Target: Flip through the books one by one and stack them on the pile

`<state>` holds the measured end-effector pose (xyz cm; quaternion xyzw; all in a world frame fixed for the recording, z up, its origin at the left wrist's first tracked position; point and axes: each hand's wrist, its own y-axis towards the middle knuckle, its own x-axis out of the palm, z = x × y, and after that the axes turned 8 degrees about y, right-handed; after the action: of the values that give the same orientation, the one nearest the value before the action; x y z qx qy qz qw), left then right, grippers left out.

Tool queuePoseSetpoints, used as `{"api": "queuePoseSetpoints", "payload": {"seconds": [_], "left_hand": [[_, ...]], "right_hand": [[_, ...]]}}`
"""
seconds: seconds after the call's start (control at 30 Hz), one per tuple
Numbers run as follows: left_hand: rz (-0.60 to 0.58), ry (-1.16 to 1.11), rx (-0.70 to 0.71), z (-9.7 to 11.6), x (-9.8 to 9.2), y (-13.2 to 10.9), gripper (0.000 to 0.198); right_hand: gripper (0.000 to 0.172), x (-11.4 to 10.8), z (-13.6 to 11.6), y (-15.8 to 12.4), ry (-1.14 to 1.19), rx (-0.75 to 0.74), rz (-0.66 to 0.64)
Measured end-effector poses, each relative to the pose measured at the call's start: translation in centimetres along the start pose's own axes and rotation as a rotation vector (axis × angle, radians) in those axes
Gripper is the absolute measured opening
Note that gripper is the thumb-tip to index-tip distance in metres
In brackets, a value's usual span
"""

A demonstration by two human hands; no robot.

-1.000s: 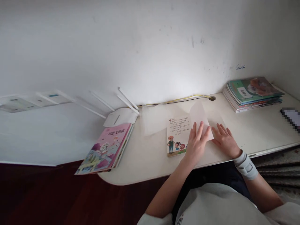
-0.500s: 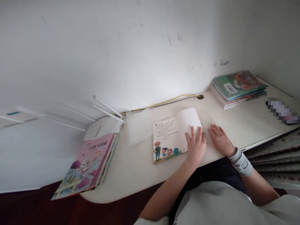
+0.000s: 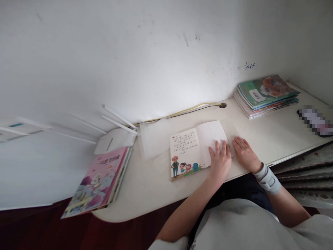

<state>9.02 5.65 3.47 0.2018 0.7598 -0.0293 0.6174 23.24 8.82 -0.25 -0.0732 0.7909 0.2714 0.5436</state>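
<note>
An open picture book [image 3: 185,152] lies on the desk in front of me. Its left page carries lines of print above cartoon figures; the right page is blank white where it shows. My left hand [image 3: 220,160] rests on the lower part of that right page, fingers spread and pressing it down. Just right of the book, my right hand [image 3: 246,153] lies flat on the desk, fingers stretched out and holding nothing. A grey brace wraps the right wrist.
A stack of books [image 3: 266,93] stands at the back right, with a blurred-out phone [image 3: 313,119] near it. Pink-covered books [image 3: 104,173] overhang the desk's left edge. A clear plastic sheet [image 3: 153,139] lies left of the open book. Cables run along the wall to a hole [image 3: 222,105].
The right page, curved up before, now lies flatter. My left hand has slid slightly right along with it. My right hand stays in nearly the same place.
</note>
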Motion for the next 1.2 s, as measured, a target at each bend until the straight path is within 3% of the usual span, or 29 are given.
{"api": "queuePoseSetpoints", "payload": {"seconds": [0.3, 0.7, 0.93, 1.2], "left_hand": [[0.014, 0.016, -0.032, 1.6, -0.3, -1.7, 0.041], [-0.026, -0.038, -0.078, 1.8, -0.3, -0.2, 0.039], [-0.009, -0.05, 0.051, 1.5, 0.0, -1.4, 0.04], [0.049, -0.076, 0.181, 0.4, 0.9, -1.0, 0.044]], "right_hand": [[0.041, 0.0, 0.0, 0.0, 0.002, -0.005, 0.019], [0.041, 0.1, -0.1, 0.1, 0.008, 0.012, 0.028], [0.042, -0.2, -0.2, 0.2, 0.037, 0.014, 0.016], [0.041, -0.3, 0.0, 0.2, 0.047, 0.019, 0.013]]}}
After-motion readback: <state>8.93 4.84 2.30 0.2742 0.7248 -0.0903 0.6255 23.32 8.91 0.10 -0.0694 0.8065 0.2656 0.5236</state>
